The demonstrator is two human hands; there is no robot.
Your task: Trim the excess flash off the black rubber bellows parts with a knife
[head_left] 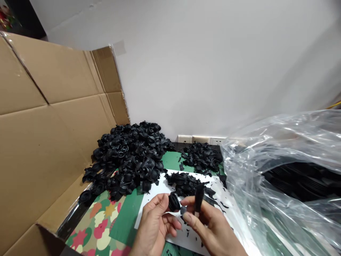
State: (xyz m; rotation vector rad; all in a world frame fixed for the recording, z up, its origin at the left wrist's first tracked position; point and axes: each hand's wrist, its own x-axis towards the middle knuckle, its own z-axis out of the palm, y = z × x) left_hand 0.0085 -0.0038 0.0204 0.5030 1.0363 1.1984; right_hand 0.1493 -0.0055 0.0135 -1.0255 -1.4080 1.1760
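Black ribbed piece (pixel 174 202) pinched in the left hand (pixel 155 221), over a white sheet (pixel 230 206).
Cardboard (pixel 66 124) bounds the left side, a wall (pixel 213 71) the back, a plastic bag (pixel 246 160) the right; black scraps (pixel 182 182) crowd the sheet's far part. The piece sits at the left thumb and fingertips, just beside the right hand (pixel 211 222), which grips a dark tool (pixel 199 198).
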